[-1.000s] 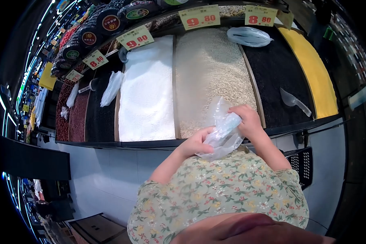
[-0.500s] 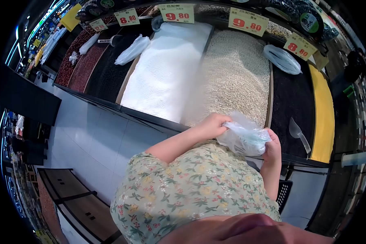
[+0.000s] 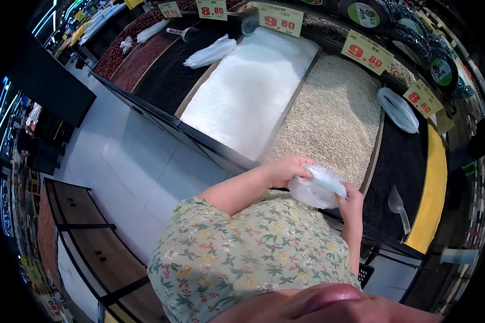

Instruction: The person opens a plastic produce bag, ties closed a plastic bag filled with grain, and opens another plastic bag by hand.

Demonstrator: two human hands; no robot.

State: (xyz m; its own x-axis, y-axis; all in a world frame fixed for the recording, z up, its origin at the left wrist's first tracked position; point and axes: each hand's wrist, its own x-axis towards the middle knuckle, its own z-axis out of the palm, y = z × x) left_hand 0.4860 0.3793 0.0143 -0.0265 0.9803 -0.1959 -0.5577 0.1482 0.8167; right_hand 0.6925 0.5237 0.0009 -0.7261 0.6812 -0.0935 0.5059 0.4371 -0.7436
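A clear plastic bag [image 3: 315, 191] is stretched between my two hands, close to my chest and over the front edge of the grain bins. My left hand [image 3: 290, 170] pinches its upper left side with fingers closed. On the other side, my right hand [image 3: 351, 203] grips the bag's right edge between thumb and fingers. Just beyond the bag lies a bin of pale beige grain [image 3: 334, 113]. Left of that is a bin heaped with fine white grain [image 3: 248, 91]. To the right, a clear scoop [image 3: 397, 207] rests on black grain [image 3: 399, 167].
Rolled plastic bags [image 3: 211, 51] lie on the bins, one more bundle [image 3: 399, 110] at the right. Price cards [image 3: 367, 52] stand along the back. A yellow strip [image 3: 430, 188] borders the right side. Tiled floor [image 3: 140, 145] and a brown slatted stand [image 3: 91, 231] are at left.
The view has turned, so the bins appear shifted right and tilted. Both hands still hold the bag, which looks more gathered, with the hands slightly closer together.
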